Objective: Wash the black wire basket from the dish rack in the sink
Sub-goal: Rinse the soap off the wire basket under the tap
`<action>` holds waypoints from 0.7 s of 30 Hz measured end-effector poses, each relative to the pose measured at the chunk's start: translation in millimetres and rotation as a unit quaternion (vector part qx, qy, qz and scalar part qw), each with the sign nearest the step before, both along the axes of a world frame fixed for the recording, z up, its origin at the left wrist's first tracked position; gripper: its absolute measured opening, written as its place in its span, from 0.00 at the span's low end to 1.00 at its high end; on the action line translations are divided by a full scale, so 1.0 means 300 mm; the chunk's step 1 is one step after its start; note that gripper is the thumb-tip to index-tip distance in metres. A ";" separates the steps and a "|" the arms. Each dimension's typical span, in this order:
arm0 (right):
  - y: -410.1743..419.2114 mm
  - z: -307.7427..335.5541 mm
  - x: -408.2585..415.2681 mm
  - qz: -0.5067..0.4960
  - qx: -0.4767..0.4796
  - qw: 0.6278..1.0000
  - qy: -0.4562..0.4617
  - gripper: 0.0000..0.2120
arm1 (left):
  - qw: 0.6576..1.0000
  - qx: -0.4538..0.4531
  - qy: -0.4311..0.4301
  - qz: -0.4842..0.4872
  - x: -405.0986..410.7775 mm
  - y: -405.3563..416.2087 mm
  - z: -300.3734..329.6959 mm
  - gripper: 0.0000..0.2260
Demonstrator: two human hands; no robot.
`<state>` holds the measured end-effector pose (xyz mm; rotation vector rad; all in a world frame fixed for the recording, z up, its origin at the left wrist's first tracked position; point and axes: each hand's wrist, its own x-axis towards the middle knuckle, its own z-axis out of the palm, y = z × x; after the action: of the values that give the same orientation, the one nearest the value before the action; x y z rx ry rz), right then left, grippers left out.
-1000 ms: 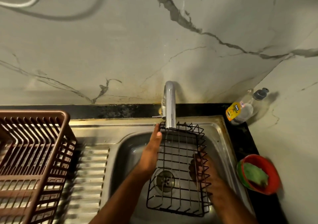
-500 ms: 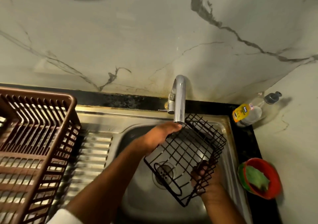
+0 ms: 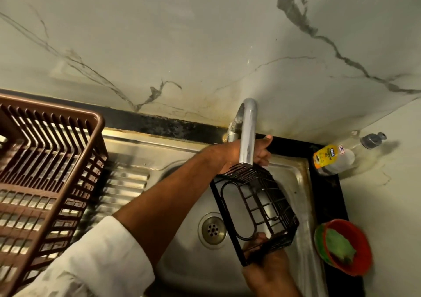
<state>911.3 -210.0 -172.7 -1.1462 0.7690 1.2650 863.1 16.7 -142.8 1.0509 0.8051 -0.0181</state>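
The black wire basket point(image 3: 251, 179) is held tilted on its side over the steel sink point(image 3: 182, 207), just under the tap spout point(image 3: 248, 132). My left hand point(image 3: 256, 154) is at the basket's far end, partly hidden behind the spout, with curled fingers against the wires and the thumb raised. My right hand point(image 3: 264, 260) grips the basket's near end from below. I see no water running from the spout.
A brown plastic dish rack point(image 3: 45, 171) stands on the ribbed drainboard at the left. A dish soap bottle point(image 3: 332, 157) lies in the back right corner. A red bowl point(image 3: 360, 251) with a green scrubber sits on the black counter at the right.
The basket has turned from lying flat to standing on its side and shifted right under the spout. My left hand moved up behind the spout; my right hand stayed at the near end.
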 end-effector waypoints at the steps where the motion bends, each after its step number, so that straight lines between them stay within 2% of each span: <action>1: -0.011 -0.008 -0.005 -0.008 0.000 1.000 0.010 0.09 | 1.000 -0.010 0.004 0.003 0.016 0.002 -0.021 0.50; 3: -0.018 -0.004 -0.016 -0.024 -0.001 0.999 0.023 0.16 | 0.999 -0.019 0.027 0.002 0.019 0.004 -0.023 0.51; 6: -0.003 0.037 -0.037 -0.026 -0.008 1.000 -0.002 0.24 | 0.998 -0.009 0.044 0.037 -0.001 -0.008 0.013 0.36; 8: 0.001 0.046 -0.042 -0.031 -0.004 0.999 -0.013 0.21 | 0.998 -0.011 0.027 0.061 -0.017 -0.013 0.004 0.29; 11: -0.003 0.042 -0.036 -0.020 0.007 0.999 -0.026 0.17 | 0.994 -0.030 0.031 0.097 -0.059 -0.020 -0.011 0.30; 13: -0.006 0.034 -0.028 -0.003 0.006 0.999 -0.047 0.18 | 0.992 -0.041 0.014 0.116 -0.091 -0.021 -0.036 0.25; 14: -0.003 0.037 -0.023 0.003 0.011 0.998 -0.061 0.18 | 0.991 -0.038 0.012 0.125 -0.110 -0.023 -0.037 0.25; 18: 0.029 0.071 -0.017 0.010 0.024 0.994 -0.111 0.15 | 0.991 -0.024 0.049 0.125 -0.179 -0.024 -0.076 0.38; 19: 0.041 0.087 -0.014 0.010 0.024 0.992 -0.123 0.13 | 0.990 -0.023 0.056 0.126 -0.192 -0.025 -0.083 0.38; 21: 0.064 0.116 -0.011 0.011 0.027 0.990 -0.137 0.10 | 0.988 0.017 0.082 0.132 -0.224 -0.036 -0.061 0.31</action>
<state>908.1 -190.8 -137.9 -1.2558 0.5160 1.1106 796.0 5.8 -161.0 0.9764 1.0918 0.1357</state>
